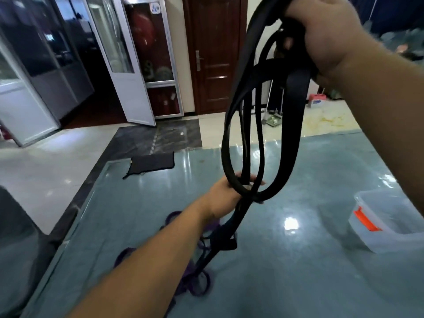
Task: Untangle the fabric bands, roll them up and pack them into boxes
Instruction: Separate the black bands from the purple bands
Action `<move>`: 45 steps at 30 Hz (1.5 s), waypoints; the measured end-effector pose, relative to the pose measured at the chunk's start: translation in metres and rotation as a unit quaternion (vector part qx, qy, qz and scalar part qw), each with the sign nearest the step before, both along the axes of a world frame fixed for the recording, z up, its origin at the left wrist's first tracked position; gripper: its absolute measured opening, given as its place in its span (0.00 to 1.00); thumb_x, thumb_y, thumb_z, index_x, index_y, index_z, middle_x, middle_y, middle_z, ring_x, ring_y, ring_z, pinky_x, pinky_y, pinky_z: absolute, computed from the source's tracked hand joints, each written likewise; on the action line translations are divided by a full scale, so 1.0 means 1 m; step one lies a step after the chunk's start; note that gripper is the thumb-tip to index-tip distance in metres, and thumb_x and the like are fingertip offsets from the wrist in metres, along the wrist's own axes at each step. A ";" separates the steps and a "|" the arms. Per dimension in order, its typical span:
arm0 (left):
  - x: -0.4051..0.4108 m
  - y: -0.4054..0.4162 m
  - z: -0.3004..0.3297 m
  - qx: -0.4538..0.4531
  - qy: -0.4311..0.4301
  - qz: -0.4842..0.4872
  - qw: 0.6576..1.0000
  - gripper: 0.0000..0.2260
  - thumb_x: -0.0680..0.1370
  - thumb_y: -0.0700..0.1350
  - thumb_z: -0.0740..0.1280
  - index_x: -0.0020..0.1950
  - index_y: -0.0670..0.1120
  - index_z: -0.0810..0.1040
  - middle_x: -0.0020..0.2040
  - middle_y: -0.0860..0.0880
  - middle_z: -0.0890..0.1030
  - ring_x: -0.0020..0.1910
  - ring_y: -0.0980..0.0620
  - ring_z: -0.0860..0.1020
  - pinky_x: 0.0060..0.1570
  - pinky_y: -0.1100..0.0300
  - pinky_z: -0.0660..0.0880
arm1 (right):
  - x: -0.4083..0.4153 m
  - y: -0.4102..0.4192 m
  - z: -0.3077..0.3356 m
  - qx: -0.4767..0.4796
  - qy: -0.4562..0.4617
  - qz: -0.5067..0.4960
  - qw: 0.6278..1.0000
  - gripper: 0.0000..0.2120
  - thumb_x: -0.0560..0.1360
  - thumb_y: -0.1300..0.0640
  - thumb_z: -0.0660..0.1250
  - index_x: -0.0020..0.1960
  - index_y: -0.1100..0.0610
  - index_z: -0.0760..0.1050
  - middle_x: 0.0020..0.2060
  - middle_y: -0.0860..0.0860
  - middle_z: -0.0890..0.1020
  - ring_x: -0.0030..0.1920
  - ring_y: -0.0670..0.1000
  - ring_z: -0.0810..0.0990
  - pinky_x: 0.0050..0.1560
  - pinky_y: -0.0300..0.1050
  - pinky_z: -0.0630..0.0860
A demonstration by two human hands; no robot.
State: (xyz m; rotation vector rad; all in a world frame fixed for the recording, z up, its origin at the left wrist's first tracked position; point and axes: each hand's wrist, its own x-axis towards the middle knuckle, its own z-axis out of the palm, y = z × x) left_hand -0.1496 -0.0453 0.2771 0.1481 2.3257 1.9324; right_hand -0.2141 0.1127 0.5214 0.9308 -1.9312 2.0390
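A long black fabric band [296, 115] hangs in several loops high over the glass table. My right hand [325, 33] grips the top of the loops near the upper right of the view. Lower down, my left hand [226, 195] holds the bottom of the loops, its fingers curled round the band. From there a black tail runs down to a tangle of purple bands [195, 283] lying on the table under my left forearm. A clear plastic box [387, 223] with an orange latch stands open at the right edge.
The blue-green glass table [298, 271] fills the lower view. A dark folded cloth pouch [151, 162] lies at its far left corner. Beyond are a tiled floor, a brown door and an open glass door.
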 end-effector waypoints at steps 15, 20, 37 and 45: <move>-0.003 -0.036 0.063 -0.063 -0.028 0.077 0.995 0.03 0.77 0.40 0.71 0.46 0.40 0.81 0.39 0.45 0.83 0.47 0.44 0.83 0.67 0.41 0.75 | -0.089 0.099 -0.078 -0.052 -0.224 -0.075 0.970 0.06 0.81 0.57 0.62 0.50 0.59 0.75 0.29 0.50 0.78 0.27 0.49 0.76 0.33 0.43 0.78; -0.013 -0.045 0.098 -0.078 0.051 0.208 0.974 0.07 0.78 0.42 0.70 0.51 0.39 0.82 0.35 0.45 0.79 0.36 0.47 0.78 0.47 0.48 0.73 | -0.093 0.129 -0.130 0.105 -0.229 -0.043 0.967 0.07 0.82 0.61 0.63 0.56 0.59 0.80 0.40 0.60 0.84 0.34 0.57 0.83 0.40 0.52 0.83; -0.049 0.034 0.202 -0.330 0.230 0.190 0.896 0.01 0.81 0.49 0.69 0.51 0.54 0.80 0.37 0.57 0.79 0.37 0.58 0.76 0.40 0.59 0.73 | -0.062 0.086 -0.176 0.300 -0.170 0.197 0.918 0.56 0.61 0.46 0.85 0.80 0.41 0.57 0.74 0.45 0.72 0.76 0.45 0.67 0.73 0.49 0.67; -0.048 0.069 0.224 -0.131 0.225 0.119 0.958 0.05 0.79 0.39 0.71 0.54 0.44 0.81 0.42 0.51 0.84 0.42 0.56 0.83 0.50 0.54 0.82 | -0.036 0.030 -0.130 0.086 -0.116 0.163 0.976 0.31 0.64 0.55 0.84 0.64 0.58 0.78 0.55 0.52 0.86 0.56 0.45 0.85 0.55 0.38 0.80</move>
